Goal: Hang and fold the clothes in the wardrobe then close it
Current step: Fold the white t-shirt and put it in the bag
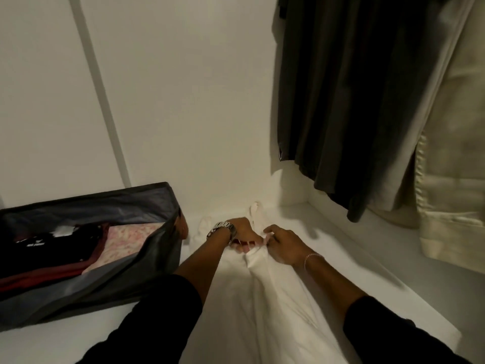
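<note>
Gripping white garment [265, 298]: left hand [242, 231], right hand [284, 245] together; grey fabric box [110, 279]: folded clothes [78, 248]

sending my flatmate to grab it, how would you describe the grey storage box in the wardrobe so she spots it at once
Look at the white wardrobe shelf under the hanging dark garment. On its left side, beside the white garment being folded, sits the grey fabric storage box. It is the only open container there, soft-sided, with dark red, black and pink patterned clothes folded inside.

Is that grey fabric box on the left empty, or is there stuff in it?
Not empty. The open grey fabric box holds flat-lying clothes: a pink patterned piece, a dark red one and a black one.
</note>
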